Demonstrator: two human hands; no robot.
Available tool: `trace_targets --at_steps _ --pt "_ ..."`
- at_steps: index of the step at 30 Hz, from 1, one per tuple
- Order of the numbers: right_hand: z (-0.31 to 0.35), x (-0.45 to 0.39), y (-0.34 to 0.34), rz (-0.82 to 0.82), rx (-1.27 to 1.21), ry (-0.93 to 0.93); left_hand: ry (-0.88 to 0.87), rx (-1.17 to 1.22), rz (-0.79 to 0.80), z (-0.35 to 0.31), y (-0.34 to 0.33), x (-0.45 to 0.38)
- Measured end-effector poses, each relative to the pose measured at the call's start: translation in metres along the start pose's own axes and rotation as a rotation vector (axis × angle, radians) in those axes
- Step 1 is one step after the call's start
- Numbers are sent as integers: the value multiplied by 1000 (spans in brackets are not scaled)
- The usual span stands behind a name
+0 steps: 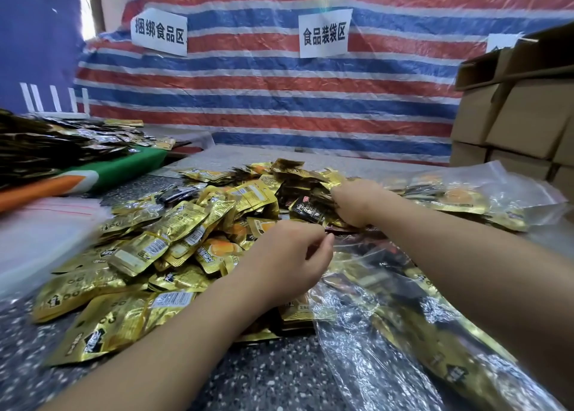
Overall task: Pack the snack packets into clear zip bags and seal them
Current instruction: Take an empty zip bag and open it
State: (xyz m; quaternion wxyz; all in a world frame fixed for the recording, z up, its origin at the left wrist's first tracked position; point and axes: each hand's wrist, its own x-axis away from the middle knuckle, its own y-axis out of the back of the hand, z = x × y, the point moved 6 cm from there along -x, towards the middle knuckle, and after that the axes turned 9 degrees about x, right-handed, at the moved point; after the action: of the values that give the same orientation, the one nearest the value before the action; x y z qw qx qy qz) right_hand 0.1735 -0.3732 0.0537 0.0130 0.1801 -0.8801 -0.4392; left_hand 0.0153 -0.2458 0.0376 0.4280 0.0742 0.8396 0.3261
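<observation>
Gold foil covers most of what we see: a loose heap of snack packets (174,242) spreads over the middle of the speckled stone worktop (273,379), reaching from the near left edge to well past the centre. Our left hand (292,261) sits at the right border of the heap, thumb and fingers curled together at the mouth of a clear zip bag (403,323); they seem to pinch its upper edge, though the film is too blurred for us to be sure. That bag lies flat under our right forearm, already holding gold and dark packets, and runs down to the near right corner. Our right hand (357,205) is farther back, its fingers curled down into a clump of dark packets (310,208) on the far side of the heap. Beyond it a second filled bag (466,199) rests near the right edge, just in front of stacked cardboard boxes (512,121). On the left, a pile of empty clear bags (40,236) with a red strip touches the heap's edge, and a green and orange board (102,174) lies behind it, with more dark packets piled on top. Bare worktop shows only as a strip between our forearms in front, and as a band behind the heap up to the striped tarpaulin (279,99).
</observation>
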Motion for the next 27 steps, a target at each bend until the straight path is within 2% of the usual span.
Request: trace_targets --at_steps 2,5,7,9,12,14,17,20,27 --pt "-11 1 8 -36 -119 -49 4 19 -9 0 1 -1" --pt "-40 14 25 -184 -473 -189 31 75 -6 4 0 1" --pt "-65 34 35 -320 -829 -343 51 102 0 5 0 1" --pt "-82 60 36 -403 -1292 -478 67 138 5 6 -1 1" --pt "-76 98 29 -306 -2088 -580 97 224 6 7 0 0" --pt "-62 120 28 -156 -2373 -561 94 247 12 4 0 1" --pt "-45 142 19 -85 -2514 -489 74 274 16 -1 0 1" --pt "-34 152 9 -112 -2483 -461 54 296 25 -5 -2 1" --pt "-42 152 12 -406 -2597 -94 6 304 65 -9 0 -1"
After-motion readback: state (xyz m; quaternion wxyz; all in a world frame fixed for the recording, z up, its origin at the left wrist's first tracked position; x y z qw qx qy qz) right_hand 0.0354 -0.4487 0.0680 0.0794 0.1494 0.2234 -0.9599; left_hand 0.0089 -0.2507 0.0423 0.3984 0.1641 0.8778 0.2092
